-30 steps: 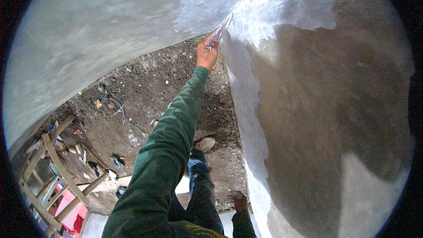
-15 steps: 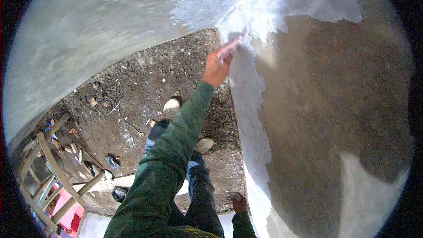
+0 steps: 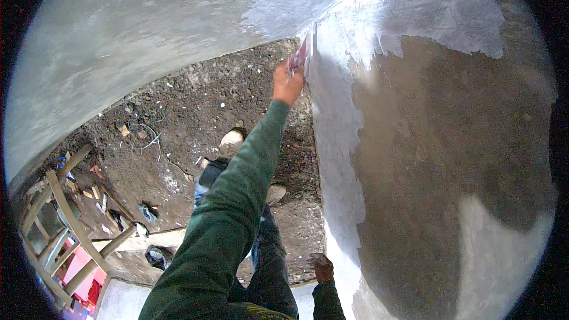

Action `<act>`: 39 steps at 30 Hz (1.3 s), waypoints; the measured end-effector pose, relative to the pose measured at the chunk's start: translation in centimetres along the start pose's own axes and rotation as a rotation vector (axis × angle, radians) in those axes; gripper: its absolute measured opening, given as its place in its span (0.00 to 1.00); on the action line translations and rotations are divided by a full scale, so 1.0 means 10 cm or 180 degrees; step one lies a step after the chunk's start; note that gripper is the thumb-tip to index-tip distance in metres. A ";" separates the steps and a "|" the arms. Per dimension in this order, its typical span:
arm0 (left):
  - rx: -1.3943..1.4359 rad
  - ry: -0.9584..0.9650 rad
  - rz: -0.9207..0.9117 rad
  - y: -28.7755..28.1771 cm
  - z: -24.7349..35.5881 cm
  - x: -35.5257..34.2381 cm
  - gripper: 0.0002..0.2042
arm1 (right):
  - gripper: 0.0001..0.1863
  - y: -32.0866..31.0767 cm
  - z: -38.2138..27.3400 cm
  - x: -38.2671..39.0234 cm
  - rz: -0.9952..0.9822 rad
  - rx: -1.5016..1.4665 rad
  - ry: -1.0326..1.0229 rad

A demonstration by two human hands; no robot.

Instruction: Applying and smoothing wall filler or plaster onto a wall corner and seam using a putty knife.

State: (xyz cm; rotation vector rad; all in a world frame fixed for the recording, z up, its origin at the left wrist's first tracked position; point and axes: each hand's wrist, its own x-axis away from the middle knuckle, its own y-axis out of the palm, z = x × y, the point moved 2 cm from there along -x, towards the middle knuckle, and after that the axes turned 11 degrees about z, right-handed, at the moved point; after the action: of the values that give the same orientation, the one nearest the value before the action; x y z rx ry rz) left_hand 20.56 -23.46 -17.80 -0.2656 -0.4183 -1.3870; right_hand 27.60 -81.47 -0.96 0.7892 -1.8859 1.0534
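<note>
Currently | left hand (image 3: pixel 287 87): clamped on scraper (image 3: pixel 298 58) | scraper: beside wall (image 3: pixel 444 124), contact unclear | right hand (image 3: pixel 323 270): low, well apart from left; cannot tell whether it grips anything

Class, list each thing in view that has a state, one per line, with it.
Left hand: closed on the flat tool
Flat tool: held near the wall corner
Right hand: grip unclear
Right wall: partly coated whitish
Left wall: whitish patch near corner
Ground: littered with scraps
</note>
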 end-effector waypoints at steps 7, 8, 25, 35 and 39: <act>-0.0263 -0.0014 -0.0082 0.33 0.32 0.08 0.13 | 0.12 -0.27 0.50 -0.04 0.0006 0.0056 -0.0040; -0.0235 -0.0012 -0.0094 0.37 0.34 0.09 0.13 | 0.12 -0.32 0.53 -0.05 0.0030 0.0059 -0.0059; 0.0463 0.0387 -0.0528 -0.07 1.01 1.29 0.16 | 0.10 -0.51 0.36 -0.26 0.0488 0.0474 -0.0434; -0.0257 0.0442 -0.0096 0.20 0.79 0.30 0.18 | 0.16 -0.18 0.22 0.06 -0.0080 0.0544 -0.0285; -0.0356 0.1095 -0.0015 0.19 0.88 0.26 0.14 | 0.16 -0.13 0.20 0.09 -0.0318 -0.0183 -0.0243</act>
State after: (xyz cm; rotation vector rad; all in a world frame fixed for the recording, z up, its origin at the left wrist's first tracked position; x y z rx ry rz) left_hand 21.64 -21.81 -8.66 -0.1128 -0.0569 -1.4301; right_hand 27.51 -83.95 -0.38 0.8919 -1.9112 0.9149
